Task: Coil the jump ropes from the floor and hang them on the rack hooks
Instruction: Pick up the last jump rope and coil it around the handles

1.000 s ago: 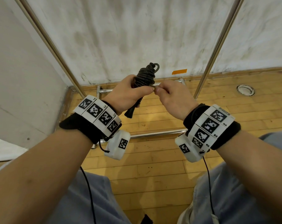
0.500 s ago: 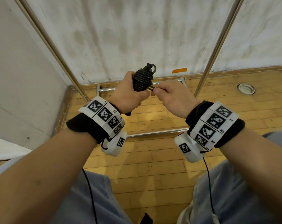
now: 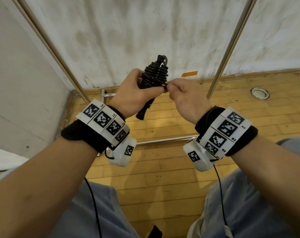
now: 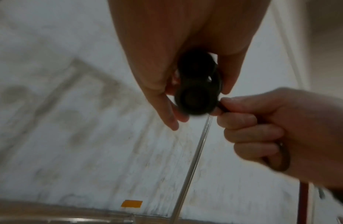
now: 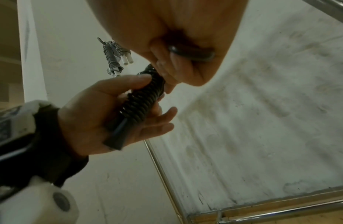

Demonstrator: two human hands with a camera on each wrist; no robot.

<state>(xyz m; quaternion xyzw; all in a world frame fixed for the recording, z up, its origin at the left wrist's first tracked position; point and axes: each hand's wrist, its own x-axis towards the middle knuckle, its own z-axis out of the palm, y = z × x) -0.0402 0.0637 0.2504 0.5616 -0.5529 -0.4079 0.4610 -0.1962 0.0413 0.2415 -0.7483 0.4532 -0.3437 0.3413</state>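
Before rack [image 3: 231,42]: left hand [image 3: 132,95] grips upright rope bundle [image 3: 154,74]; right hand [image 3: 185,98] pinches rope end.

Even indoor light, wrist views blurry, dim

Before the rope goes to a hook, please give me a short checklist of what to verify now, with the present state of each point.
1. Left hand grips the coiled jump rope around its middle: ok.
2. Right hand pinches the loose rope end against the coil's side: ok.
3. Wraps lie tight and even along the bundle: ok.
4. Loose end tucked or locked under a wrap: cannot tell, the fingertips cover it.
5. Small loop on top of the coil is free for a hook: ok.
6. A rack hook in reach: cannot tell; only the rack's metal poles show, and grey spring clips with white tips hang above the hands.
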